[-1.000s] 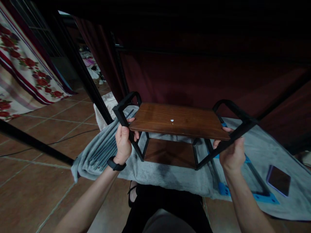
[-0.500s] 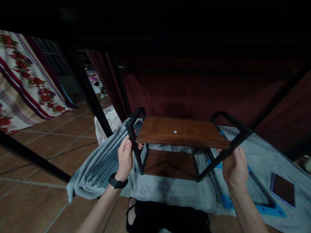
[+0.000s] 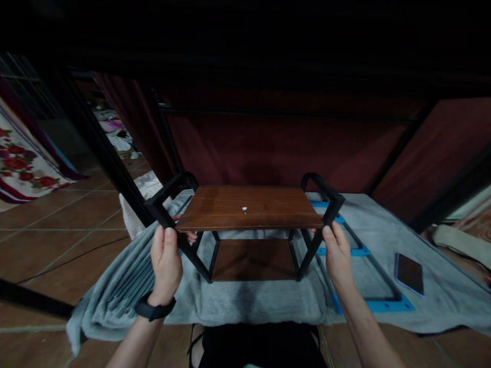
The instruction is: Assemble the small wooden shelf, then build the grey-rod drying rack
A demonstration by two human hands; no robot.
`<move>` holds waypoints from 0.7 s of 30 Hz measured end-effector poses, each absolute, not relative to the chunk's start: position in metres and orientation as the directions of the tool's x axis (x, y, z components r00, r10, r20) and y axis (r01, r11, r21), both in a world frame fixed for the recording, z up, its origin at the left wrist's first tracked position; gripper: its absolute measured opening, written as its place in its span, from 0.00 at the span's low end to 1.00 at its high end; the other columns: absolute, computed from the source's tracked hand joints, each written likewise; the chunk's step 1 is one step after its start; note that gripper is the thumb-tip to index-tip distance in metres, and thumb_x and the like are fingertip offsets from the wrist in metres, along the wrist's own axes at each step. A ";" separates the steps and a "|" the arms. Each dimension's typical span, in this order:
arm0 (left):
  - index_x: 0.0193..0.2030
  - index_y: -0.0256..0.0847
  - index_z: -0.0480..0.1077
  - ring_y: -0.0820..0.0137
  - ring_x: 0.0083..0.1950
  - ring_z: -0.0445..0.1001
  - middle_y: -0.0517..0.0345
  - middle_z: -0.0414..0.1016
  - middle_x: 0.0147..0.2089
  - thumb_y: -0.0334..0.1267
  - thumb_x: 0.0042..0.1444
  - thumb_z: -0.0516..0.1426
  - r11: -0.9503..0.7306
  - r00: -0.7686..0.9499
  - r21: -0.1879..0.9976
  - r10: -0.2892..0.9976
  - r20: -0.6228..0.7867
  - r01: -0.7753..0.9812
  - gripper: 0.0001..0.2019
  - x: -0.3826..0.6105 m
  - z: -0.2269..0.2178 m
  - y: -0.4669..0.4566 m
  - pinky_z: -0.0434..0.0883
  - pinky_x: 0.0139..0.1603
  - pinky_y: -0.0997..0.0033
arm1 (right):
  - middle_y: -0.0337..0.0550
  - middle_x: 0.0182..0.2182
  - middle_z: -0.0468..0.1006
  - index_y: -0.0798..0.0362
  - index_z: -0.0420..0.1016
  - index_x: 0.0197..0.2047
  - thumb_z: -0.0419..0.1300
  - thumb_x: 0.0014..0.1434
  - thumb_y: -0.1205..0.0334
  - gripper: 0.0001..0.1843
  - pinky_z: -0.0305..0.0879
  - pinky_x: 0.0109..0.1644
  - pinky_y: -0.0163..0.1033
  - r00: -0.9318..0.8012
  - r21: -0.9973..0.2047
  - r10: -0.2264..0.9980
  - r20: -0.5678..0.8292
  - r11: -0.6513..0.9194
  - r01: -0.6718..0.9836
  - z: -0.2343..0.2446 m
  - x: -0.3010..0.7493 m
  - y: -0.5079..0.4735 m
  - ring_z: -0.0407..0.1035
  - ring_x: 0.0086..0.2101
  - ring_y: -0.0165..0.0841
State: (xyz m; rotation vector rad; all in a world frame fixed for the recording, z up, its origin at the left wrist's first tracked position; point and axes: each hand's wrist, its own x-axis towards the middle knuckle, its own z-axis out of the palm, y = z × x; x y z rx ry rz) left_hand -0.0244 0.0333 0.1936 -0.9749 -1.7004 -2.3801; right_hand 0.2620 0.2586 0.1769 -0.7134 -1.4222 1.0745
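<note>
Apparently steadying brown wood-board, black metal-framed two-tier shelf [image 3: 249,219] upright over soft grey cloth [image 3: 253,304]. Gripping opposite ends, near upper tier, with left hand [image 3: 165,261] and right hand [image 3: 338,255]. Next, probably needing even, matched hold from both sides for keeping level.

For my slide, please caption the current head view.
Left hand and right hand hold a two-tier rack by its black sides over gray cloth.
</note>
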 end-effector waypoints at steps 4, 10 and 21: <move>0.52 0.46 0.74 0.64 0.34 0.76 0.60 0.78 0.31 0.49 0.63 0.56 -0.410 -0.803 0.833 0.309 0.510 0.371 0.16 -0.030 0.192 0.034 0.74 0.38 0.64 | 0.44 0.47 0.79 0.49 0.76 0.52 0.57 0.62 0.44 0.22 0.65 0.56 0.43 -0.076 -0.900 0.911 0.406 0.383 -0.209 0.172 0.263 0.266 0.71 0.49 0.38; 0.47 0.42 0.76 0.67 0.30 0.74 0.59 0.79 0.34 0.49 0.60 0.59 -0.523 -0.818 0.793 0.277 0.505 0.313 0.15 -0.030 0.196 0.036 0.76 0.40 0.61 | 0.43 0.43 0.80 0.50 0.77 0.48 0.58 0.62 0.44 0.21 0.66 0.53 0.45 -0.065 -0.874 0.880 0.470 0.454 -0.172 0.174 0.266 0.269 0.71 0.45 0.38; 0.35 0.41 0.73 0.74 0.32 0.70 0.65 0.71 0.31 0.42 0.54 0.66 -0.634 -0.895 0.755 0.222 0.386 0.168 0.09 -0.031 0.200 0.031 0.75 0.40 0.70 | 0.40 0.36 0.77 0.49 0.74 0.43 0.56 0.65 0.49 0.13 0.64 0.44 0.40 -0.274 -0.740 0.729 0.627 0.668 0.082 0.192 0.292 0.283 0.70 0.38 0.35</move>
